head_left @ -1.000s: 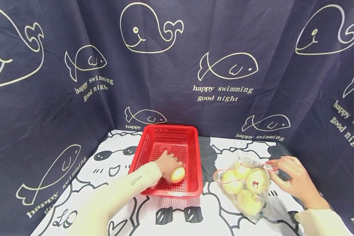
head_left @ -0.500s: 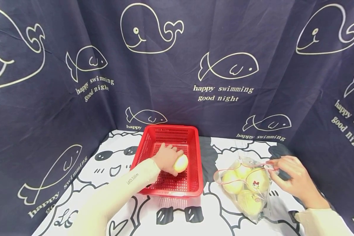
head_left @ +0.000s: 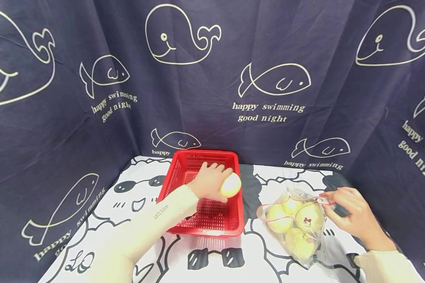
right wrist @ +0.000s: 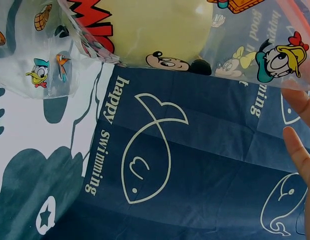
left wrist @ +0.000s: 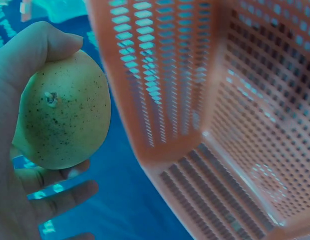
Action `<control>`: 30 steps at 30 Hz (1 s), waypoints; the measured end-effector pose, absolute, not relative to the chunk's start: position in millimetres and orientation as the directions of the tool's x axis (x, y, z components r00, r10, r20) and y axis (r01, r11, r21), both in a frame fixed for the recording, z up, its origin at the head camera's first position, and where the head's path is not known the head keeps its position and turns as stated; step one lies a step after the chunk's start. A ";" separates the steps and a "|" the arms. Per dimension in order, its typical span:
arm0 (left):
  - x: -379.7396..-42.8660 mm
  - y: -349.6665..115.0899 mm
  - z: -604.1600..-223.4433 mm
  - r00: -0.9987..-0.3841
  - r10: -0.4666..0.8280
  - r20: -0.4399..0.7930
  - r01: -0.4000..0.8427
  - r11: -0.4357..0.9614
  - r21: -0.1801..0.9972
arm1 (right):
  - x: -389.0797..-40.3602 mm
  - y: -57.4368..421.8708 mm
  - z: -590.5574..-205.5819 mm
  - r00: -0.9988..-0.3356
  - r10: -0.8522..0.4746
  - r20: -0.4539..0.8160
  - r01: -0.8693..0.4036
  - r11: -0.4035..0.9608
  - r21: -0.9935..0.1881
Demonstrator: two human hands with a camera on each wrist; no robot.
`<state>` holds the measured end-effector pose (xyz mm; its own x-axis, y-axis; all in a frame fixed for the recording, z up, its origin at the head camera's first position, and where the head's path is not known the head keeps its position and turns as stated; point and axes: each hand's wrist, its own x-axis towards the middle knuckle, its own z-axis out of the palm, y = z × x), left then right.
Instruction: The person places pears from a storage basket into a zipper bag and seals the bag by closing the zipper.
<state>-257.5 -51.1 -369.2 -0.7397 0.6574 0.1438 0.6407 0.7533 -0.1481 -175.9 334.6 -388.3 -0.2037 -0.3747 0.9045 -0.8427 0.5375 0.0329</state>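
My left hand [head_left: 209,181] grips a round yellow fruit [head_left: 231,185] above the right side of a red perforated basket [head_left: 241,214]. In the left wrist view the fruit [left wrist: 64,112] shows dark speckles and a short stem stub, with thumb and fingers around it. The basket [left wrist: 149,160] is beside it, apart from the fruit. My right hand [head_left: 352,210] pinches the red-edged mouth of a clear plastic bag [head_left: 313,253]. Several round yellow fruits [head_left: 299,243] lie inside. In the right wrist view the printed bag [right wrist: 275,65] is near my right fingers [right wrist: 297,150].
The basket stands on a white cloth [head_left: 212,271] with black cartoon sheep drawings. A navy fish-print curtain [head_left: 205,110] rises behind and along both sides. A narrow strip of cloth lies between basket and bag.
My left hand has lifted the fruit from the basket's floor and carried it up and right to the basket's right rim. The right hand and bag have barely moved.
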 end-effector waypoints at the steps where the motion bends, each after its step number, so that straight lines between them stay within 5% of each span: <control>1: -256.5 -48.5 -368.0 -0.733 0.663 0.148 0.646 0.748 -0.152 | -176.1 334.7 -388.5 -0.204 -0.375 0.904 -0.842 0.538 0.033; 30: -224.1 28.5 -361.7 -0.612 0.764 0.204 0.740 0.645 -0.191 | -185.1 343.4 -398.0 -0.216 -0.394 0.893 -0.844 0.535 0.032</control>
<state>-224.1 28.5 -361.7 -0.6123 0.7637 0.2044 0.7402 0.6446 -0.1911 -185.1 343.4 -398.0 -0.2161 -0.3940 0.8934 -0.8440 0.5354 0.0320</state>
